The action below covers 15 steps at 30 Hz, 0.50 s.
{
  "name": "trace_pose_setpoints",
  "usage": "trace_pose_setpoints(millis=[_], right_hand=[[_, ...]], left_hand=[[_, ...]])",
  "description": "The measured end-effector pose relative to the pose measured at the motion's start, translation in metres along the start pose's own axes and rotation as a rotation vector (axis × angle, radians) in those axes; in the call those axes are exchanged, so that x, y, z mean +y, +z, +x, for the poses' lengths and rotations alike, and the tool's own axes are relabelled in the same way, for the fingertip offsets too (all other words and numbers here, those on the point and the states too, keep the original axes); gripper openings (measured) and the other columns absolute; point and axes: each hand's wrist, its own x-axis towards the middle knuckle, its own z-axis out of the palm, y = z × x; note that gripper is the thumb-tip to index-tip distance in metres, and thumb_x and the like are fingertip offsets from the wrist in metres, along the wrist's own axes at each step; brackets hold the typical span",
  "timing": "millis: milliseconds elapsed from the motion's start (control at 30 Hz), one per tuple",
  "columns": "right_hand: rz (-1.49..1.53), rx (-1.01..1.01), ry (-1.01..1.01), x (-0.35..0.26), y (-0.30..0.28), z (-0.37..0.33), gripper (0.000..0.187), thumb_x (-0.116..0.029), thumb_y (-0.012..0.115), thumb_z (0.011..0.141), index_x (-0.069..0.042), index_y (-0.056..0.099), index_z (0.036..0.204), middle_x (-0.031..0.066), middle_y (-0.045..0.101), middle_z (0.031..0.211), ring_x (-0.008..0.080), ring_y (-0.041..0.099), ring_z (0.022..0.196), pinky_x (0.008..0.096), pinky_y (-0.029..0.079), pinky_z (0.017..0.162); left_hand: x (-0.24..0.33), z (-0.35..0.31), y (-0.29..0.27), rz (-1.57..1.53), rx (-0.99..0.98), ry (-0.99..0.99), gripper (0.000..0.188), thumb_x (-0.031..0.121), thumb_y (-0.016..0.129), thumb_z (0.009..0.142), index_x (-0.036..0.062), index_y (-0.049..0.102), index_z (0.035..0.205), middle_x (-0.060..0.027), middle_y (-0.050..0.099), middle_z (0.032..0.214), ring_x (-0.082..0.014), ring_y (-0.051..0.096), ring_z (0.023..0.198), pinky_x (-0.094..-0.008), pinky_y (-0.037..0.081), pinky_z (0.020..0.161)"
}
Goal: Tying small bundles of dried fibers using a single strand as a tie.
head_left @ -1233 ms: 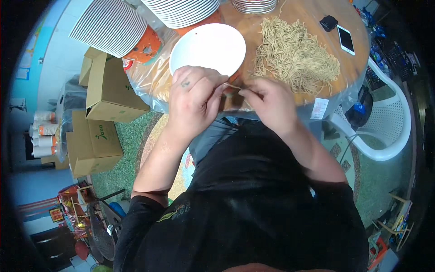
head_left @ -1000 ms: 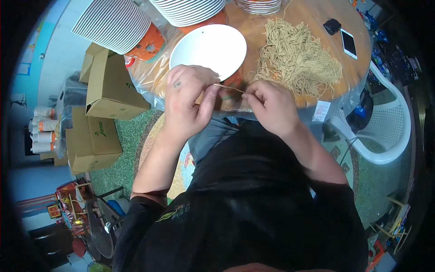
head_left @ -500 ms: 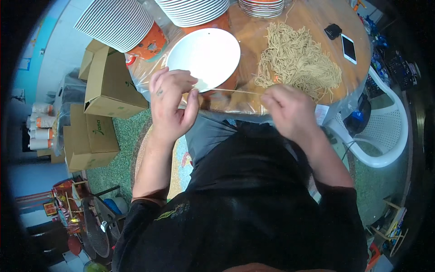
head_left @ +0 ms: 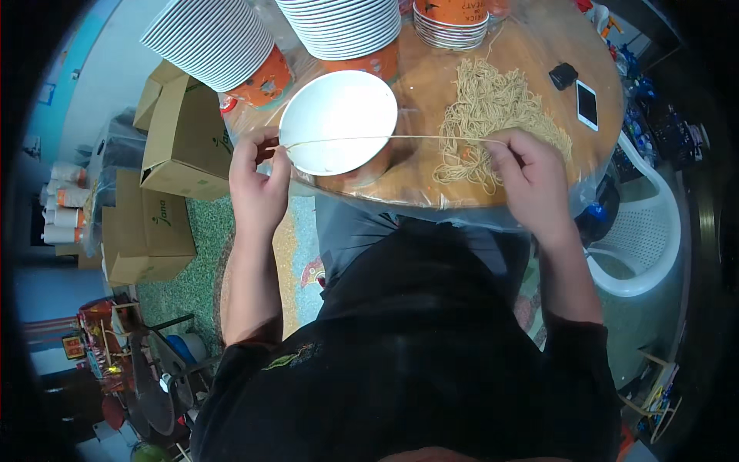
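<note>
A thin beige cord runs nearly level and taut between my two hands. My left hand pinches one end of it between thumb and finger, beside the left rim of a bucket. At the other end my right hand is closed on the cord with thumb and forefinger, over the lower right part of a loose heap of beige cords. White inside and orange outside, the bucket stands near the table's front edge, its mouth facing up. The cord crosses in front of this mouth.
Nested buckets rise in a left stack, a middle stack and a shorter right stack. A phone and a small black object lie on the wooden table. Cardboard boxes stand left; a white plastic chair is right.
My hands have moved apart, the left one leftward and the right one rightward, so a longer stretch of cord shows between them. The view has shifted slightly, and the table sits lower in it.
</note>
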Motion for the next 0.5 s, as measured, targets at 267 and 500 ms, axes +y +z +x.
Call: trace_pose_setpoints(millis=[267,500], right_hand=[[0.898,-0.376,0.436,-0.009,0.002,-0.002,0.034,-0.03,0.058,0.121,-0.003,0.074,0.11,0.0003,0.07,0.084,0.0113,0.066,0.071,0.0252,0.054,0.065],[1.434,-0.301,0.494,-0.003,0.005,0.015,0.035,-0.033,0.052,0.121,-0.003,0.071,0.115,0.0051,0.066,0.084,0.0164,0.063,0.069,0.0306,0.051,0.063]], left_hand=[[0.034,0.014,0.005,0.156,0.151,0.412,0.028,0.005,0.081,0.095,-0.0014,0.071,0.12,-0.0167,0.075,0.117,-0.0307,0.072,0.106,-0.0407,0.057,0.093],[0.058,-0.004,0.028,0.432,-0.24,0.569,0.021,0.009,0.089,0.088,0.0083,0.077,0.104,-0.0073,0.077,0.104,-0.0325,0.073,0.101,-0.0458,0.051,0.097]])
